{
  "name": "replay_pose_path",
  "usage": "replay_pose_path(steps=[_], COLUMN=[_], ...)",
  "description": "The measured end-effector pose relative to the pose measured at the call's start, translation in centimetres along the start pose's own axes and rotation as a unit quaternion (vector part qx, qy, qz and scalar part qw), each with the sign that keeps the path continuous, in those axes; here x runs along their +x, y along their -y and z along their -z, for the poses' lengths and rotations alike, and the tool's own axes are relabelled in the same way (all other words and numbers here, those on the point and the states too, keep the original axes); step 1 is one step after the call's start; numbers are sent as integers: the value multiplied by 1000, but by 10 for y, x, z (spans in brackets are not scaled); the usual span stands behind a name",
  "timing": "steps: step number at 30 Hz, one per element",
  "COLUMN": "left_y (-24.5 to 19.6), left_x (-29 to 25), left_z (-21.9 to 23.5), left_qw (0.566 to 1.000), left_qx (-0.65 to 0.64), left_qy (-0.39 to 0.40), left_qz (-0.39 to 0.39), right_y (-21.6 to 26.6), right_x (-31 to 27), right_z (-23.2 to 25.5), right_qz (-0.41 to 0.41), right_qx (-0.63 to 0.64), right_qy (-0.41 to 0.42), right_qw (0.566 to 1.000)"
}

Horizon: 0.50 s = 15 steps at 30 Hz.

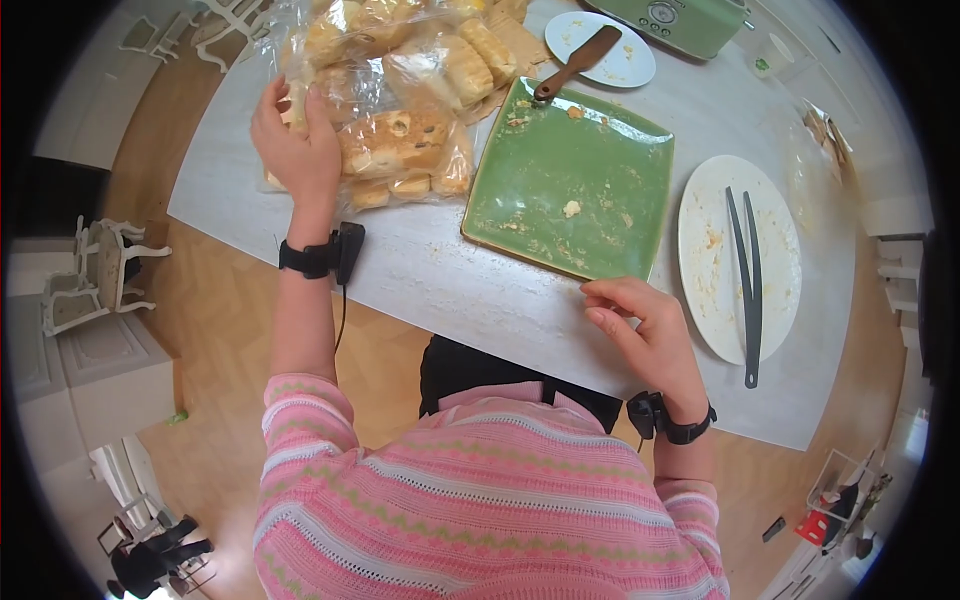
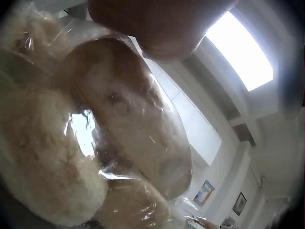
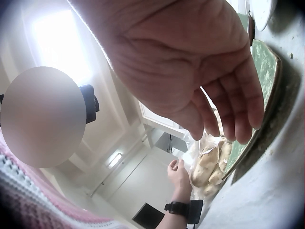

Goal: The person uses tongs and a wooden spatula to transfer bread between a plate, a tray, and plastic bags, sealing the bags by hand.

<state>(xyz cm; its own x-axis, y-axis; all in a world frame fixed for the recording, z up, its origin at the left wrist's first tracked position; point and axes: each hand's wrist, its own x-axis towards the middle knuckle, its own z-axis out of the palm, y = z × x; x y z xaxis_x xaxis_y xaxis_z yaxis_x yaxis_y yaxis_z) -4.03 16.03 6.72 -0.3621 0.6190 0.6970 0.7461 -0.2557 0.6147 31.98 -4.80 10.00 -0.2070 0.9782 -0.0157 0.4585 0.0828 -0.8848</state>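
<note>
My left hand [image 1: 295,145] grips the edge of a clear plastic bag [image 1: 455,165] at the table's far left, thumb and fingers on either side of the film. Inside the bag lies a browned bread loaf [image 1: 395,140], also large in the left wrist view, with smaller bread pieces around it. My right hand [image 1: 645,325] is at the near edge of a square green plate [image 1: 570,190], fingers loosely bent and holding nothing. Crumbs dot the plate. In the right wrist view, the right fingers [image 3: 238,107] hang beside the plate's rim.
A brown spatula [image 1: 580,62] leans across a small white plate [image 1: 640,70] and the green plate's far corner. Black tongs [image 1: 750,290] lie on an oval white plate [image 1: 700,250] at right. A green toaster [image 1: 680,20] stands at the back, near a glass [image 1: 772,55].
</note>
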Motion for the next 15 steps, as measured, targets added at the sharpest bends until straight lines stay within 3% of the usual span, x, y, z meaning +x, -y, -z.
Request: replay_pose_path(steps=[2,3,5,6,8,9,11,15], left_y=[-8,-11,-19,-24,-34,-35,-31,-19], left_x=[-7,-10,-17,-20,-23,-25,-26,-17], left_z=[8,12,18,22,26,23,19,8], left_qw=[985,985,958,957,925,924,904,907], left_qx=[44,41,1,-5,38,30,142,126], left_qy=[-18,-15,82,86,214,217,249,243], left_qz=[-164,-165,-274,-276,-312,-312,-316,-319], right_y=[0,0,-2,-3,-5,-6,-11,-9], right_x=[-1,-1,-2,-2,-2,-3,-5,-7], right_z=[1,2,2,3,3,3,1,5], right_qz=[-4,-6,-8,-6,-12,-15,-4,-2], right_qx=[-1,-4,-4,-5,-7,-7,-6,-9], right_qy=[-1,1,2,6,7,13,3,8], right_qw=[1000,1000,1000,1000,1000,1000,1000,1000])
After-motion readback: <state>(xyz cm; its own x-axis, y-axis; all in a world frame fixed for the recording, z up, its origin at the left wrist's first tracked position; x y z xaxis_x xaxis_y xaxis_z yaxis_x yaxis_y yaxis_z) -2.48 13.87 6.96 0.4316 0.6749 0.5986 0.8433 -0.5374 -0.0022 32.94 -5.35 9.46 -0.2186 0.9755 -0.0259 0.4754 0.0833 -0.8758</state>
